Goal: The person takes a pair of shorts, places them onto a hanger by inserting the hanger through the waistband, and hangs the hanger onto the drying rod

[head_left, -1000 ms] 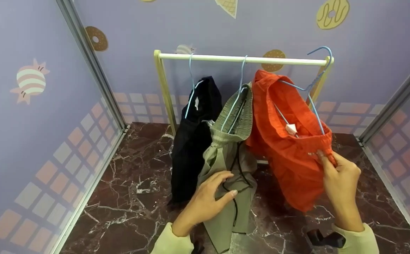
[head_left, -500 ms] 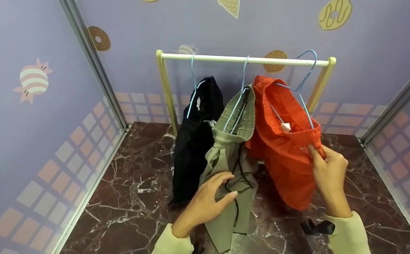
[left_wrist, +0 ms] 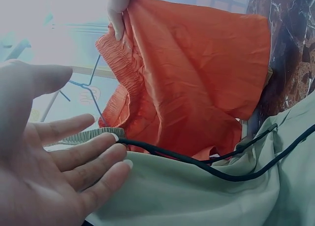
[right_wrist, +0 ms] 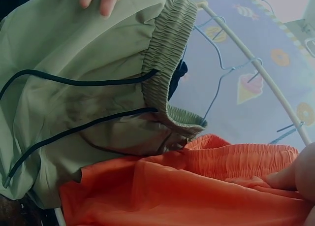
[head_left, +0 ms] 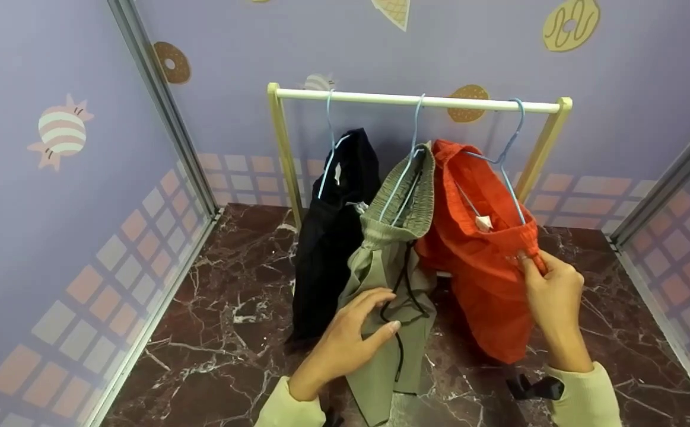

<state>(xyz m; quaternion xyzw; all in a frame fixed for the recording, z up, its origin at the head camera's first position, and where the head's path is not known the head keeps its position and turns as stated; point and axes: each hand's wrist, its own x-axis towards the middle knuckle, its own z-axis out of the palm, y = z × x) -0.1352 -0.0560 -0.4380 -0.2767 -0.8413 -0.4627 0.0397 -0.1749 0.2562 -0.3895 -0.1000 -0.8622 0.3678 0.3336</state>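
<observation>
Orange shorts [head_left: 487,284] hang on a blue wire hanger [head_left: 506,142], whose hook is at the white rail [head_left: 380,98] of the rack. My right hand [head_left: 555,293] pinches the near corner of their elastic waistband between thumb and fingers. In the middle hang grey-green trousers [head_left: 380,261] with a black drawstring [head_left: 405,279], on another blue hanger [head_left: 416,124]. My left hand [head_left: 350,338] is in front of these trousers, fingers extended and thumb apart, gripping nothing. The left wrist view shows that left hand [left_wrist: 64,172] beside the drawstring; contact with the cloth is unclear.
Black trousers [head_left: 333,255] hang on a third blue hanger [head_left: 329,118] at the left. Wooden posts [head_left: 540,154] carry the rail before a patterned lilac wall [head_left: 220,59]. Below lies a dark red marbled floor [head_left: 214,332], bounded by side panels.
My right hand moved left with the orange shorts. Their hanger's hook came down from above the rail's right end onto the rail. My left hand stayed nearly still.
</observation>
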